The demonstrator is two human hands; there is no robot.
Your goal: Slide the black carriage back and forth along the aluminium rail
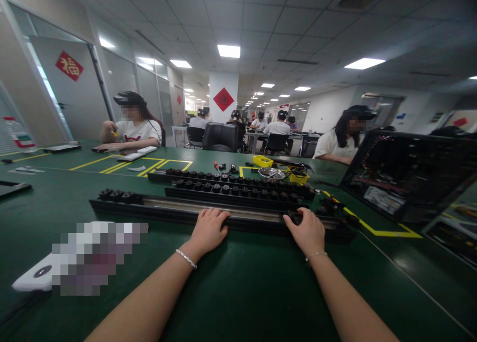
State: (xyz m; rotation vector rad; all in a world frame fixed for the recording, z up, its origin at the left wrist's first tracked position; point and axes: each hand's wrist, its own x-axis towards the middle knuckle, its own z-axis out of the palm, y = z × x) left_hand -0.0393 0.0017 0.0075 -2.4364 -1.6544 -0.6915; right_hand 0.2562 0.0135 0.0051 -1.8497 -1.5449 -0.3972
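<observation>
A long black rail (167,209) with small black knobs lies across the green table in front of me. My left hand (208,228) rests on its near edge, fingers curled over the edge. My right hand (307,230) grips the same rail further right, next to a cluster of black knobs (328,206). Two more black rails (231,183) studded with knobs lie just behind it.
A white device (35,278) lies at the near left. Yellow bins (263,160) and a metal dish (271,172) sit behind the rails. An open computer case (406,180) stands at the right. Other people sit at the table's far side and beyond.
</observation>
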